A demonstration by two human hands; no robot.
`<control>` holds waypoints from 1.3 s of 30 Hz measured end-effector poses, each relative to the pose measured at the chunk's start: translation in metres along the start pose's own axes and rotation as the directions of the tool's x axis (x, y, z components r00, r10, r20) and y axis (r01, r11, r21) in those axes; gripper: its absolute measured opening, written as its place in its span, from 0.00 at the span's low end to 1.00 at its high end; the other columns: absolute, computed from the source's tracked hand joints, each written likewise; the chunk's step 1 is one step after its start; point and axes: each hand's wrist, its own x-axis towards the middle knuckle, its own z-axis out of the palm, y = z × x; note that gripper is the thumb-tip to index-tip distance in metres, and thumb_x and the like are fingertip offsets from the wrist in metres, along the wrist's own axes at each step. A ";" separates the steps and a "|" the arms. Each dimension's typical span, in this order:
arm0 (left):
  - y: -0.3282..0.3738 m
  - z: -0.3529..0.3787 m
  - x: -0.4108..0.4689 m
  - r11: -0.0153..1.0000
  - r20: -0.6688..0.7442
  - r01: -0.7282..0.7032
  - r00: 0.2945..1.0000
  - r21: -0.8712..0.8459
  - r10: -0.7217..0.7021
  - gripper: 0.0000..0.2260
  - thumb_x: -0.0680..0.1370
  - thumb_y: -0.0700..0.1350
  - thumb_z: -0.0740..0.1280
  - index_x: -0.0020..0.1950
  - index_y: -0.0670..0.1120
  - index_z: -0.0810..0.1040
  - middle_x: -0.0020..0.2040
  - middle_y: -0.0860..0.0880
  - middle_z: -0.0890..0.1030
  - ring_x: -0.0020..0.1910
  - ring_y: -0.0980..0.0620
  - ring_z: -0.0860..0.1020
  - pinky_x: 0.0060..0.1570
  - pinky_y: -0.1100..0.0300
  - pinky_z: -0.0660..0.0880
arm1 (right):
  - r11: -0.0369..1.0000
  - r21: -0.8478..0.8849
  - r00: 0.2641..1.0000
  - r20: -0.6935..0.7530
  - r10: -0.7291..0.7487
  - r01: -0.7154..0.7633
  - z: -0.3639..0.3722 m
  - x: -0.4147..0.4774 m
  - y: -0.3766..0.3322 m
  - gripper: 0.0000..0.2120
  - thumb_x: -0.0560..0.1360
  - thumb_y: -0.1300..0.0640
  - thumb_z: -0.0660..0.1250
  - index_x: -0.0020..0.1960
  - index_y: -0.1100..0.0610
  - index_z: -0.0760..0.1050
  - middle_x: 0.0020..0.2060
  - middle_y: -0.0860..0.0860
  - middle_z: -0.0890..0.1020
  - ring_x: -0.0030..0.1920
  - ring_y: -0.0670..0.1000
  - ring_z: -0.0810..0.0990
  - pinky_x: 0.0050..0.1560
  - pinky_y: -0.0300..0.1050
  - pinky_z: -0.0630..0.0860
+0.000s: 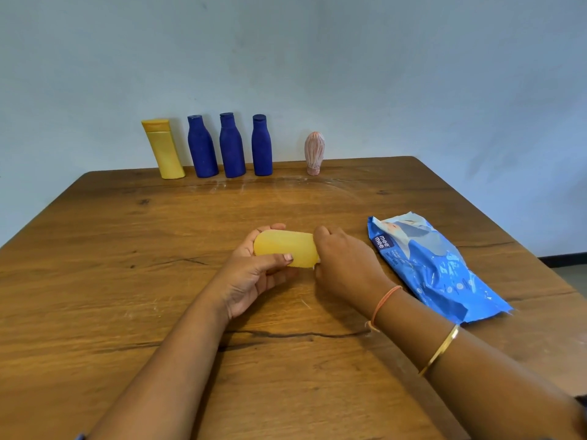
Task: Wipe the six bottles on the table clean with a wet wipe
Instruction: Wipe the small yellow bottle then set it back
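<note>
Lettering "mee mee" marks the blue wipes pack [435, 268] lying right of both hands. The left hand [251, 281] grips a pale yellow bottle [286, 247], held sideways over the wooden table [127, 249]. The right hand [346, 265] curls around the bottle's right end. A row of five bottles [232, 150] stands at the far edge.

Yellow near bottle [286, 249], yellow tall bottle [163, 150], three blue bottles [202, 147] [232, 147] [262, 147], pink bottle [314, 152] (pale stripes), blue wipes pack [435, 268], brown table [127, 281].

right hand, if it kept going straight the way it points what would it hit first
The yellow bottle, which the left hand holds sideways; the right hand points up and left and seems to grip its right end already. Past that, depth is unclear.
</note>
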 end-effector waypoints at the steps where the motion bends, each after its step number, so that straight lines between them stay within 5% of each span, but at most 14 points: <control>1: -0.001 0.001 0.000 0.999 -0.025 0.025 0.999 -0.028 -0.025 0.22 0.65 0.35 0.70 0.57 0.46 0.74 0.50 0.44 0.80 0.47 0.47 0.80 0.46 0.54 0.80 | 0.998 -0.054 0.998 -0.046 -0.030 0.028 0.001 -0.001 -0.001 0.16 0.73 0.58 0.65 0.59 0.57 0.66 0.54 0.54 0.75 0.50 0.54 0.77 0.44 0.45 0.75; 3: -0.002 0.001 0.001 1.000 -0.081 0.009 0.997 -0.014 -0.010 0.19 0.65 0.36 0.71 0.54 0.46 0.74 0.46 0.46 0.79 0.43 0.50 0.81 0.42 0.58 0.80 | 0.999 -0.029 0.998 -0.035 -0.047 0.046 0.001 0.000 -0.003 0.16 0.73 0.58 0.66 0.58 0.57 0.67 0.53 0.54 0.75 0.50 0.54 0.77 0.45 0.45 0.74; 7: -0.001 0.002 0.000 0.997 -0.103 -0.076 0.992 0.007 0.076 0.16 0.65 0.34 0.70 0.50 0.46 0.75 0.45 0.47 0.80 0.43 0.51 0.81 0.40 0.59 0.81 | 0.918 0.384 0.971 0.238 0.004 -0.098 -0.014 0.007 0.005 0.16 0.70 0.57 0.71 0.56 0.57 0.72 0.47 0.52 0.78 0.45 0.48 0.76 0.41 0.39 0.73; 9: -0.001 0.002 0.001 0.993 -0.134 -0.075 0.989 -0.087 0.063 0.15 0.66 0.35 0.70 0.50 0.45 0.74 0.46 0.45 0.80 0.45 0.49 0.81 0.39 0.59 0.81 | 0.747 0.615 0.930 0.366 0.013 -0.252 -0.023 0.008 0.013 0.15 0.71 0.59 0.70 0.56 0.58 0.72 0.45 0.53 0.78 0.40 0.47 0.75 0.38 0.37 0.72; 12: 0.002 0.000 0.006 0.972 -0.203 -0.084 0.978 -0.218 0.039 0.10 0.72 0.33 0.66 0.51 0.45 0.74 0.47 0.45 0.80 0.46 0.49 0.80 0.40 0.59 0.81 | 0.354 0.838 0.909 0.393 0.137 -0.416 -0.025 0.007 0.023 0.04 0.75 0.62 0.65 0.49 0.59 0.74 0.43 0.56 0.78 0.34 0.47 0.73 0.35 0.39 0.71; 16: 0.002 -0.004 0.009 0.944 -0.269 -0.085 0.963 -0.320 -0.004 0.10 0.73 0.33 0.66 0.53 0.43 0.73 0.51 0.42 0.79 0.50 0.46 0.79 0.41 0.56 0.81 | 0.111 0.955 0.899 0.215 0.382 -0.276 -0.024 0.007 0.017 0.07 0.78 0.64 0.59 0.46 0.56 0.75 0.45 0.55 0.80 0.37 0.48 0.79 0.40 0.41 0.77; 21: 0.002 -0.004 0.009 0.924 -0.264 -0.078 0.964 -0.374 -0.026 0.12 0.73 0.34 0.66 0.54 0.41 0.72 0.52 0.41 0.79 0.48 0.45 0.80 0.42 0.55 0.81 | 0.450 0.888 0.953 -0.051 0.299 -0.093 -0.013 -0.003 -0.013 0.13 0.79 0.64 0.57 0.59 0.55 0.75 0.55 0.52 0.79 0.44 0.44 0.77 0.39 0.34 0.75; 23: 0.002 -0.004 0.007 0.930 -0.244 -0.085 0.970 -0.357 -0.005 0.13 0.72 0.34 0.67 0.56 0.41 0.72 0.52 0.41 0.79 0.46 0.47 0.81 0.41 0.56 0.82 | 0.545 0.838 0.967 -0.107 0.231 -0.037 -0.006 -0.006 -0.021 0.17 0.79 0.63 0.56 0.67 0.55 0.70 0.62 0.49 0.75 0.55 0.42 0.74 0.53 0.36 0.74; 25: 0.001 -0.002 0.006 0.952 -0.209 -0.084 0.978 -0.294 0.021 0.14 0.71 0.34 0.67 0.56 0.42 0.73 0.50 0.42 0.80 0.46 0.48 0.81 0.41 0.58 0.81 | 0.507 0.861 0.971 -0.100 0.217 -0.025 -0.006 -0.002 -0.022 0.19 0.80 0.63 0.55 0.70 0.56 0.66 0.68 0.48 0.70 0.64 0.43 0.68 0.64 0.39 0.68; 29: 0.000 0.002 0.006 0.937 -0.250 -0.122 0.967 -0.327 0.038 0.15 0.71 0.34 0.68 0.56 0.42 0.72 0.51 0.42 0.79 0.48 0.47 0.80 0.43 0.57 0.81 | 0.325 0.936 0.972 0.063 0.226 -0.136 -0.010 0.005 -0.016 0.19 0.80 0.64 0.54 0.70 0.58 0.65 0.67 0.52 0.70 0.61 0.46 0.72 0.61 0.41 0.72; 32: 0.001 -0.002 0.009 0.922 -0.319 -0.163 0.947 -0.351 0.046 0.17 0.73 0.34 0.67 0.61 0.41 0.70 0.54 0.40 0.78 0.50 0.45 0.80 0.43 0.56 0.81 | 0.442 0.892 0.981 0.001 0.195 -0.089 -0.003 -0.008 -0.025 0.20 0.80 0.63 0.54 0.72 0.56 0.62 0.68 0.50 0.70 0.60 0.42 0.71 0.59 0.34 0.70; 36: -0.003 0.004 0.005 0.953 -0.259 -0.143 0.963 -0.267 0.072 0.12 0.73 0.33 0.67 0.55 0.42 0.72 0.52 0.42 0.79 0.50 0.46 0.80 0.46 0.55 0.81 | 0.603 0.794 0.983 -0.165 0.086 0.080 -0.009 -0.011 -0.030 0.22 0.80 0.63 0.53 0.73 0.54 0.57 0.72 0.48 0.63 0.72 0.44 0.59 0.72 0.43 0.59; 39: -0.002 0.005 0.002 0.944 -0.220 -0.156 0.971 -0.292 0.092 0.09 0.74 0.33 0.66 0.52 0.43 0.73 0.47 0.44 0.80 0.43 0.50 0.83 0.43 0.58 0.81 | 0.491 0.871 0.983 -0.108 0.149 0.022 -0.013 0.001 -0.025 0.21 0.80 0.63 0.53 0.73 0.56 0.60 0.72 0.49 0.64 0.71 0.46 0.62 0.71 0.45 0.62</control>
